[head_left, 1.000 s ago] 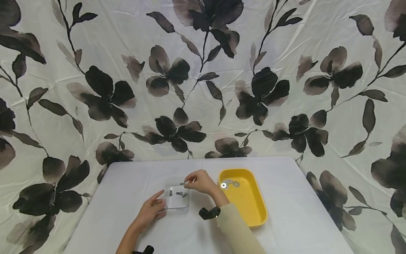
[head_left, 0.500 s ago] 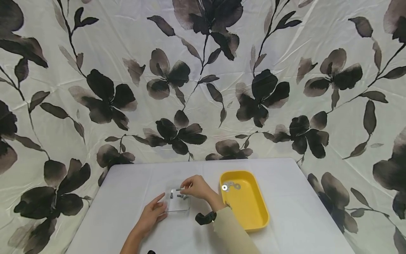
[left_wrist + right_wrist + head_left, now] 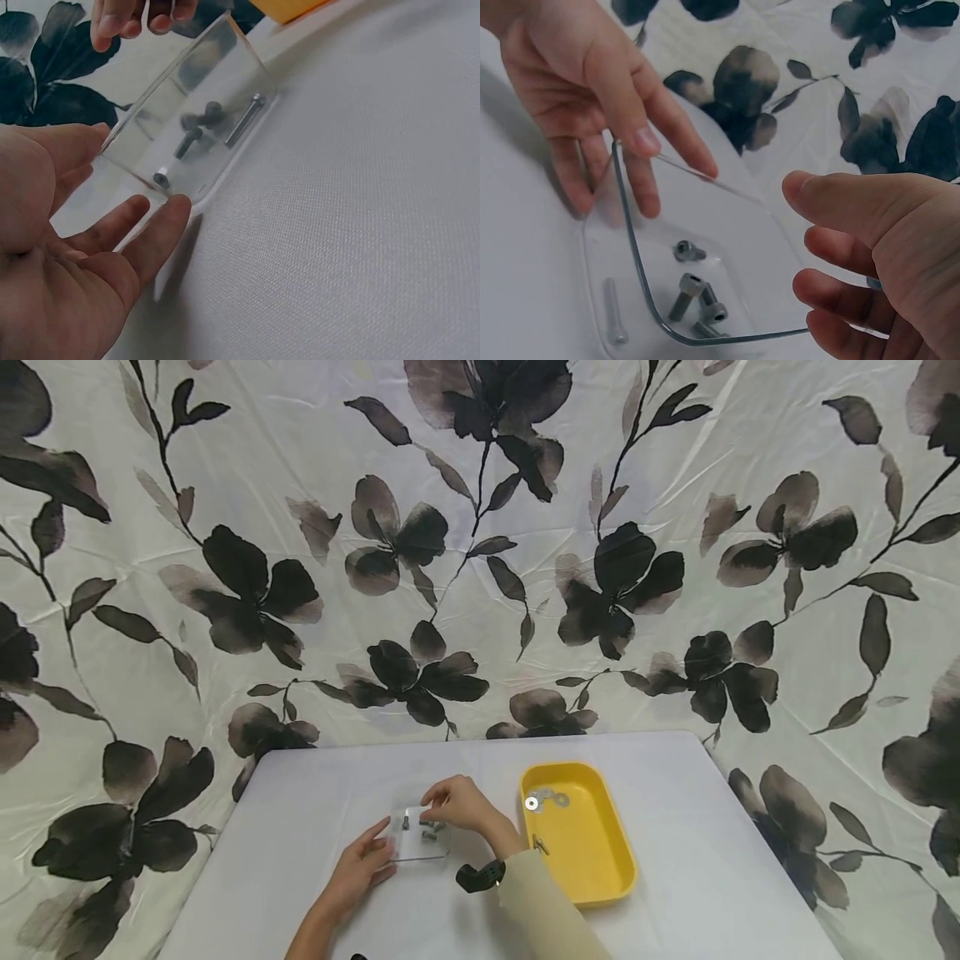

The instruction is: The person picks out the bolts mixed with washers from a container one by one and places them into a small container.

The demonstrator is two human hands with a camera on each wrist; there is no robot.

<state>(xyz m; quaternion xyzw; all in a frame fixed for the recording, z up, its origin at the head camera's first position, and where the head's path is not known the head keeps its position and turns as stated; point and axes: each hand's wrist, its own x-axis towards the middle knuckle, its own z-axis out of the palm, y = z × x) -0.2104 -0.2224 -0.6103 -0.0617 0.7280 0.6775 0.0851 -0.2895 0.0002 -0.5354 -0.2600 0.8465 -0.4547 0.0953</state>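
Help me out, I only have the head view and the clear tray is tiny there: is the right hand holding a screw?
Observer: No. In the right wrist view the right hand hovers over the clear tray with loosely curled fingers, holding nothing.
Operator: How many screws are in the tray?
Observer: The right wrist view shows a cluster of short socket-head screws and one long screw lying apart; I cannot count the cluster exactly.
Operator: Is the left hand gripping the tray?
Observer: The left hand has straight fingers against the tray's wall, bracing it rather than wrapping round it.
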